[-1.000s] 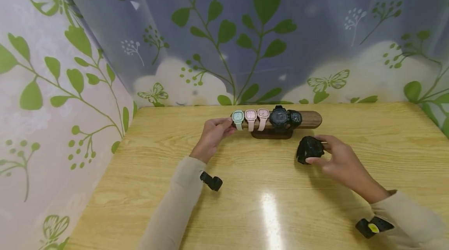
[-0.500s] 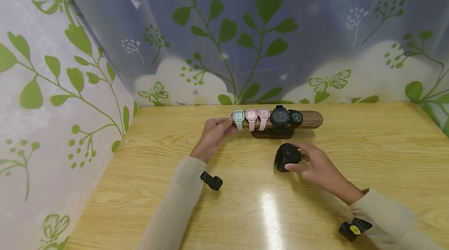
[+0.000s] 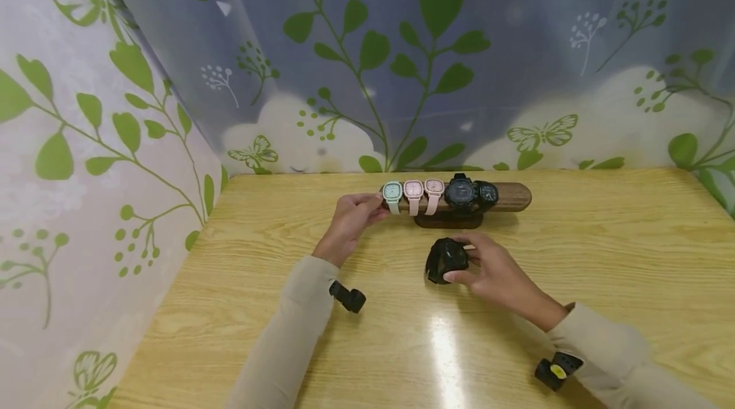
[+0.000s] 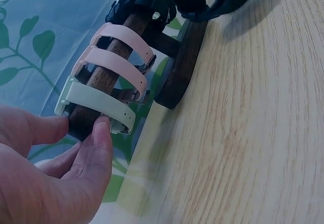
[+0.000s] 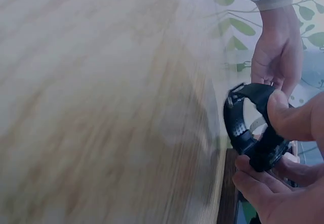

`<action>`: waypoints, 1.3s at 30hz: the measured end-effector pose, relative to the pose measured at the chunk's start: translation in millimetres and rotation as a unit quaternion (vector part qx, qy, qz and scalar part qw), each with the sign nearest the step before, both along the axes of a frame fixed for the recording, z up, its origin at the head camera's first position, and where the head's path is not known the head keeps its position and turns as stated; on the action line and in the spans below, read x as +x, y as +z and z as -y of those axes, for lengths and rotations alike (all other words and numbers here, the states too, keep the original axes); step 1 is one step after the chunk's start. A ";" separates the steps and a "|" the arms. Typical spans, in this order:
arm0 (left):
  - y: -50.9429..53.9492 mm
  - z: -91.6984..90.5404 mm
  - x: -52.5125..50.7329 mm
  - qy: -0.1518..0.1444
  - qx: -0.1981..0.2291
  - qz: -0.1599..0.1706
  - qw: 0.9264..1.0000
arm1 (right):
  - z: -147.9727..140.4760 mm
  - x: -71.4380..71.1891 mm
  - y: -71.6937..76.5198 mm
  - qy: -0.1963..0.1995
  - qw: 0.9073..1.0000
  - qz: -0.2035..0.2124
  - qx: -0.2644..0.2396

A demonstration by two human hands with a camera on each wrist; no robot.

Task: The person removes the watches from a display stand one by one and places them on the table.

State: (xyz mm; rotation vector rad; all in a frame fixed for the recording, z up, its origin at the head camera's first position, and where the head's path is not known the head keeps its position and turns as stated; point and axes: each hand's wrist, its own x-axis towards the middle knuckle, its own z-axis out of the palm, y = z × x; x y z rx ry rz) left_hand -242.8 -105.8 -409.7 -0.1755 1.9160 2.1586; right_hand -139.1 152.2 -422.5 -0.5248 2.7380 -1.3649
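Note:
A dark wooden watch stand (image 3: 513, 197) carries a row of wristwatches on its bar. From the left come a mint-green watch (image 3: 393, 192), two pink watches (image 3: 413, 189), then two black watches (image 3: 460, 193). My left hand (image 3: 351, 221) pinches the bar's left end between thumb and fingers, beside the mint-green strap (image 4: 98, 100). In front of the stand, my right hand (image 3: 496, 272) holds another black wristwatch (image 3: 445, 261) by its case. Its strap is buckled into a loop (image 5: 235, 115), seen in the right wrist view.
The stand's base (image 3: 448, 221) rests on a light wood table (image 3: 275, 230). Behind it hangs a blue curtain (image 3: 517, 64) with a leaf print, and a pale printed wall (image 3: 57, 205) rises at the left. A small black camera (image 3: 348, 298) is strapped to each wrist.
My right hand has carried the black wristwatch leftward, from below the stand's right end to in front of its base. The left hand stays at the bar's left end.

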 end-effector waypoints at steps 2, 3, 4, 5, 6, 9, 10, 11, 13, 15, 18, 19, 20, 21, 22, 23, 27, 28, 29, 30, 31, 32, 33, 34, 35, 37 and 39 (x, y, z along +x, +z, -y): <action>0.2 0.3 0.3 0.001 0.000 0.001 1.000 | 4.1 -0.8 -0.4 0.004 1.000 -0.001 -0.001; 0.5 0.4 0.6 0.002 0.000 0.001 1.000 | 6.1 -1.1 -0.5 0.004 1.000 -0.002 0.001; 0.6 0.5 0.8 0.002 0.000 0.002 1.000 | 8.3 -1.5 -0.8 0.006 1.000 -0.003 0.002; 0.6 0.6 0.9 0.003 0.000 0.002 1.000 | 10.4 -1.8 -1.1 0.009 1.000 -0.004 0.002; 0.6 0.6 1.0 0.003 0.000 0.002 1.000 | 12.4 -2.1 -1.6 0.011 1.000 -0.003 0.001; 1.5 -0.1 1.7 0.002 -0.001 0.000 1.000 | 18.4 -2.8 -2.4 0.018 1.000 -0.001 -0.005; 1.5 -0.2 1.8 0.002 -0.001 -0.002 1.000 | 20.4 -3.0 -2.7 0.019 1.000 0.000 -0.006; 1.4 -0.4 1.9 0.002 -0.001 -0.003 1.000 | 22.1 -3.2 -3.4 0.020 1.000 -0.001 -0.007; 1.2 -0.6 2.0 0.003 -0.001 -0.004 1.000 | 25.6 -3.6 -4.3 0.022 1.000 0.000 -0.010; 0.5 -0.6 1.7 0.007 0.000 -0.003 1.000 | 28.8 -4.1 -5.1 0.026 1.000 0.003 -0.014; -0.5 -1.2 0.8 0.009 0.001 -0.001 1.000 | 32.4 -5.1 -6.5 0.039 0.999 0.015 -0.031; -0.9 -1.4 0.5 0.010 0.002 0.000 1.000 | 33.2 -5.5 -7.0 0.044 0.998 0.019 -0.037; -1.0 -1.7 0.2 0.011 0.003 0.001 1.000 | 33.9 -5.7 -7.1 0.049 0.998 0.023 -0.044; -0.8 -2.0 0.1 0.012 0.003 0.002 1.000 | 34.3 -6.0 -7.1 0.054 0.997 0.025 -0.048; -0.5 -2.2 0.0 0.012 0.004 0.003 1.000 | 34.7 -6.3 -7.3 0.058 0.996 0.031 -0.053; 0.1 -2.5 0.0 0.013 0.004 0.003 1.000 | 34.9 -6.7 -7.3 0.059 0.996 0.032 -0.054; 1.7 -2.4 -0.1 0.011 0.004 0.003 1.000 | 35.4 -8.1 -4.5 0.055 0.998 0.014 -0.023; 2.0 -2.1 -0.1 0.011 0.003 0.002 1.000 | 35.7 -8.4 -3.6 0.051 0.999 0.009 -0.012; 2.1 -1.7 -0.2 0.010 0.002 0.002 1.000 | 36.0 -8.7 -2.5 0.046 0.999 0.001 0.004; 2.3 -1.4 -0.1 0.010 0.003 0.003 1.000 | 36.4 -9.0 -1.7 0.043 0.999 -0.004 0.014; 2.5 -1.1 0.0 0.011 0.002 0.004 1.000 | 36.9 -9.3 -1.4 0.042 0.999 -0.005 0.018; 2.8 -0.8 0.1 0.012 0.002 0.004 1.000 | 37.4 -9.3 -1.1 0.039 0.999 -0.006 0.025; 3.1 -0.7 0.3 0.013 0.002 0.005 1.000 | 37.8 -9.4 -1.3 0.038 0.999 -0.006 0.029; 3.3 -0.7 0.4 0.013 0.002 0.006 1.000 | 38.2 -9.4 -1.7 0.037 0.999 -0.005 0.033; 3.1 -0.8 0.4 0.013 0.003 0.007 1.000 | 38.5 -9.5 -2.5 0.037 0.999 -0.005 0.035; 2.4 -1.0 0.4 0.011 0.003 0.007 1.000 | 39.0 -9.3 -3.6 0.037 0.999 -0.004 0.037; 1.0 -1.3 0.1 0.009 0.004 0.008 1.000 | 39.2 -9.1 -4.6 0.036 0.999 -0.006 0.041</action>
